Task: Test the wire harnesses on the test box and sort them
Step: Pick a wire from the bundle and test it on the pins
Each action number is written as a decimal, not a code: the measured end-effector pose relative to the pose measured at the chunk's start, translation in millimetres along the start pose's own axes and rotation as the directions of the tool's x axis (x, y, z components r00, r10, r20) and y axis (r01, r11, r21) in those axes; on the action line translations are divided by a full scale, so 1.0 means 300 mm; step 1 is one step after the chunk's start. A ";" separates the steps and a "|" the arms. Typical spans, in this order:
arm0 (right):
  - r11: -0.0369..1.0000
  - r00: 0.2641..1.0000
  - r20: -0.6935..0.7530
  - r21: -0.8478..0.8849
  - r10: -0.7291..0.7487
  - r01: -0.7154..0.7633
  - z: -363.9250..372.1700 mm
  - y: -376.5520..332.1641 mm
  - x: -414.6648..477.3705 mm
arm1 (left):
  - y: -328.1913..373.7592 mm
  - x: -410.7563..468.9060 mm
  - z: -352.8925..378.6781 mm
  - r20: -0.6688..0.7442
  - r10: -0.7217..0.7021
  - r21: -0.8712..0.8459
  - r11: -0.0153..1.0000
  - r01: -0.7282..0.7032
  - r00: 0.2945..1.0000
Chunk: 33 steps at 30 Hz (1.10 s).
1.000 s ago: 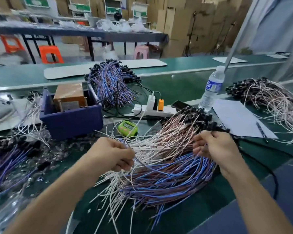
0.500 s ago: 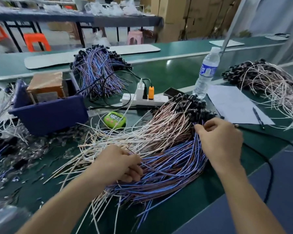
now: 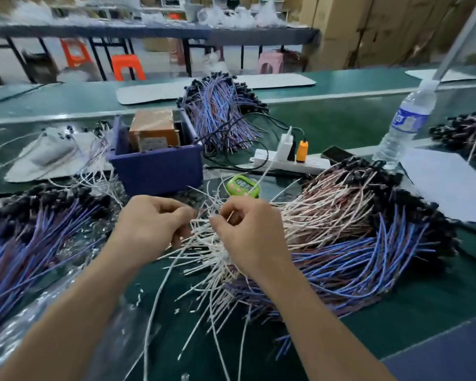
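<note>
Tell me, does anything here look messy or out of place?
Yes: the white wire ends splay tangled from the middle harness pile, where left hand and right hand pinch them; one white lead crosses the green timer.

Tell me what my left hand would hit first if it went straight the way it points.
Likely the fanned white wire ends, then the right hand just beyond; depth is unclear.

Counted on the worktop [image 3: 396,325] were: wire harnesses [image 3: 355,243], four heaps; blue bin [image 3: 154,166], one; cardboard box [image 3: 153,127], one; power strip [image 3: 311,162], one; green timer [image 3: 242,185], one; water bottle [image 3: 407,122], one; phone [image 3: 335,154], one. Beyond stood orange stools [image 3: 127,67], two; pink stool [image 3: 271,63], one.
</note>
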State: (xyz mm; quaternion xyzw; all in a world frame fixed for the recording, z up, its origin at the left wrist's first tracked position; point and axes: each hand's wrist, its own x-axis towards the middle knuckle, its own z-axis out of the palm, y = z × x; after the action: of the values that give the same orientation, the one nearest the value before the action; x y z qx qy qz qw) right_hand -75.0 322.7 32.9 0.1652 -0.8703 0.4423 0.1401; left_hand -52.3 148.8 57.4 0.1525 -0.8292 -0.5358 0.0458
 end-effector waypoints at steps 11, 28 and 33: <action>0.982 0.855 0.494 -0.010 -0.158 0.187 0.444 -0.320 0.125 | -0.236 -0.044 -0.430 -0.176 0.000 -0.035 0.999 -0.006 0.984; 0.876 0.674 0.714 -0.187 -0.190 0.445 0.812 -0.470 0.296 | -0.410 -0.043 -0.483 -0.549 0.301 0.639 0.752 0.160 0.779; 0.834 0.690 0.678 -0.208 -0.253 0.511 0.780 -0.450 0.275 | -0.418 -0.037 -0.495 -0.573 0.306 0.641 0.746 0.182 0.760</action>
State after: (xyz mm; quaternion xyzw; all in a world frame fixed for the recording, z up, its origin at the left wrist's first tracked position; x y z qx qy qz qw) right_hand -116.9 43.4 29.5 0.4529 -0.8791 0.1438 -0.0366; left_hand 19.4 -25.3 7.8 0.3035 -0.8999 -0.1171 0.2904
